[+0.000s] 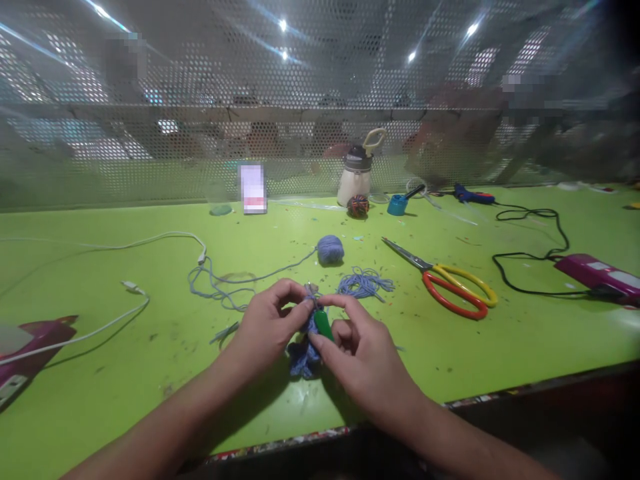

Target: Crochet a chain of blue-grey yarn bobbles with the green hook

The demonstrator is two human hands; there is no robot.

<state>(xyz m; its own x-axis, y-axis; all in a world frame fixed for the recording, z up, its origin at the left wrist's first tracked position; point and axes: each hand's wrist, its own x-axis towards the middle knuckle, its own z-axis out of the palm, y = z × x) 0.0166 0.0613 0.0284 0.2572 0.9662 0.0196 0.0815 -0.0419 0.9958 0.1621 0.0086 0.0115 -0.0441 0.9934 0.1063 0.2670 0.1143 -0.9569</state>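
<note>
Between my two hands is a small blue-purple crochet piece [303, 360], its lower end hanging down over the green table. My left hand [274, 319] pinches the top of the piece between thumb and fingers. A crochet hook with a green handle [324, 325] is gripped in my right hand [361, 343], its metal tip at the upper stitches by my left fingertips. Beyond my hands sits a blue-purple yarn ball [330, 249], with a strand trailing left in loose loops. Just right of it lies a tangle of the same yarn [366, 284].
Large scissors [457, 290] with red and yellow handles lie to the right. Farther back stand a bottle [355, 177], a multicoloured yarn ball [358, 206], a teal pot [397, 205] and an upright phone [253, 190]. Power strips [600, 275] and white cables [135, 308] lie at the sides.
</note>
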